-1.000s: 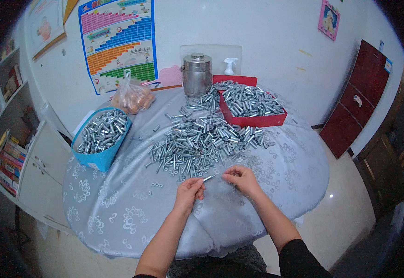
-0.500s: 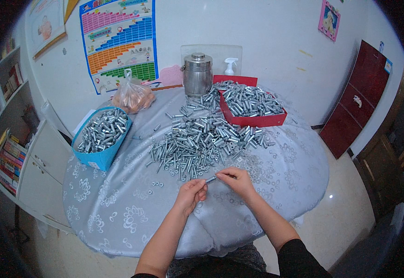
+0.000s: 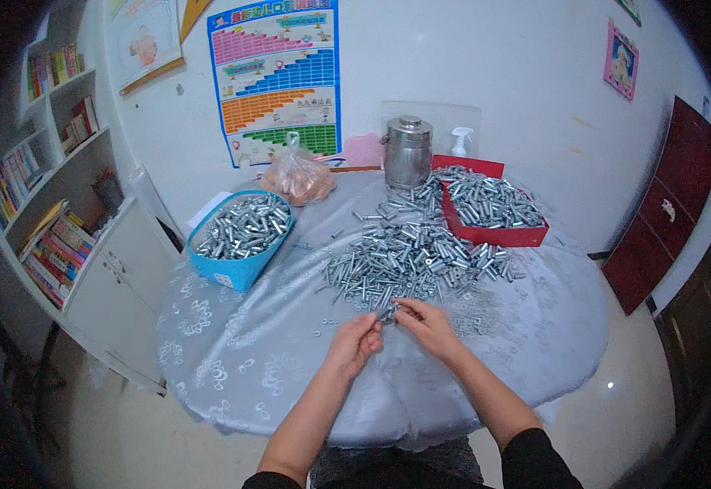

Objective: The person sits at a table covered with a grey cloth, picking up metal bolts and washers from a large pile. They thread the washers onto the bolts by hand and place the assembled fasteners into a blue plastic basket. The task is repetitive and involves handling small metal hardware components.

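In front of the heap, my left hand (image 3: 355,344) is closed, thumb and fingers pinching one end of a small silvery metal bolt (image 3: 386,313). My right hand (image 3: 426,324) pinches its other end, so the fingertips of both hands nearly meet around it. Fingers cover much of the piece, and its exact fittings cannot be made out. Just beyond lies a heap of loose metal bolts, sleeves and nuts (image 3: 408,257). A few loose nuts (image 3: 327,322) lie left of my fingers, and scattered washers (image 3: 473,324) lie to the right.
A blue basket (image 3: 241,269) full of metal sleeves stands at the left, a red box (image 3: 498,235) of similar parts at the back right. Behind are a bag of round brownish items (image 3: 298,179), a steel canister (image 3: 408,155) and a spray bottle (image 3: 460,143). A patterned grey cloth (image 3: 233,383) covers the round table.
The view has swung left, so the whole scene sits further right. Both hands still hold the bolt, now with fingertips closer together and more of it covered.
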